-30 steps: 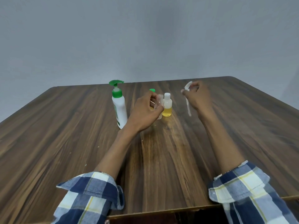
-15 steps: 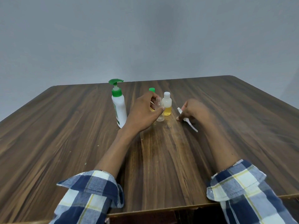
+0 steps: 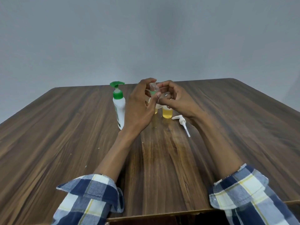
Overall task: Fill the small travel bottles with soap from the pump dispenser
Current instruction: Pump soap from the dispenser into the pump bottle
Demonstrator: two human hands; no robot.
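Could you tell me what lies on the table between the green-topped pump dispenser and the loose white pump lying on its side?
In the head view, two small bottles of yellow liquid stand between the pump dispenser and the loose white pump, with the left hand partly covering one.

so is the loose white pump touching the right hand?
Apart. The head view shows the white pump lying on the table, bare wood between it and the right hand.

Dark brown wood-grain table [image 3: 65,143], a few small pale specks on its surface. Plain grey wall [image 3: 146,38] behind its far edge.
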